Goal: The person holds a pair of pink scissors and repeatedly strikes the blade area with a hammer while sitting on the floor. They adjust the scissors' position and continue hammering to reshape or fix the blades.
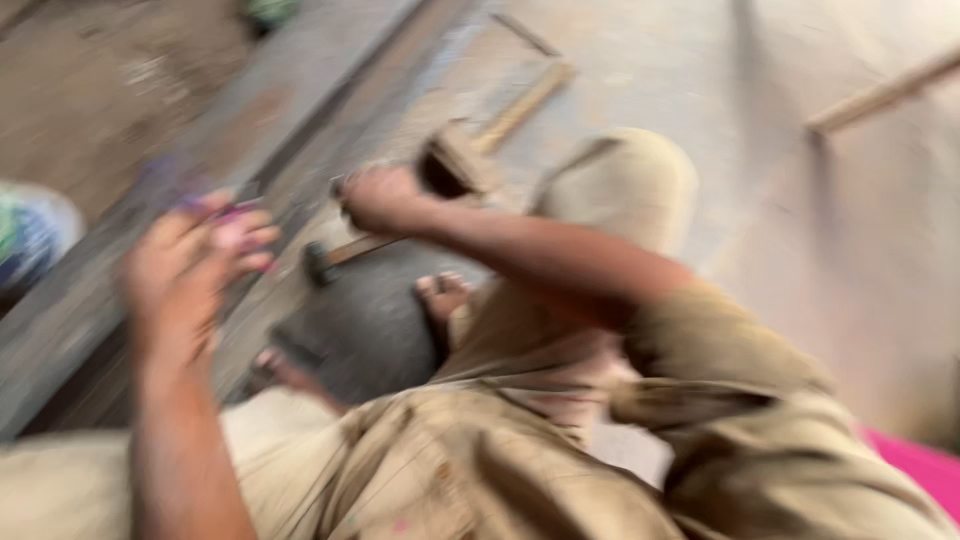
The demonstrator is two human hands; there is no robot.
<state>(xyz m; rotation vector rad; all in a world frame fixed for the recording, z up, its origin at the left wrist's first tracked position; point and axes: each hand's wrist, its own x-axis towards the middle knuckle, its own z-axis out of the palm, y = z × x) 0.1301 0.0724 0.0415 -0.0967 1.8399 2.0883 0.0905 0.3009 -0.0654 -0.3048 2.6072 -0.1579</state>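
Note:
The head view is heavily blurred. My right hand (pixel 382 198) is closed around the wooden handle of a small hammer (pixel 330 257), whose dark head lies low at the left of the hand. My left hand (pixel 190 262) is raised at the left, fingers curled around a small pink and purple thing (pixel 238 222) that I cannot make out. Both hands hover over a long grey metal beam (pixel 300 110) running diagonally across the floor. I sit with my knee (pixel 625 185) bent, in tan clothes, a bare foot (pixel 442 295) showing below.
A larger wooden mallet (pixel 500 125) lies on the concrete floor beyond my right hand. A wooden stick (pixel 880 95) lies at the upper right. A dark round slab (pixel 370 320) sits under my foot. Something pink (pixel 915 465) shows at the lower right, a blue-green item (pixel 30 235) at the left edge.

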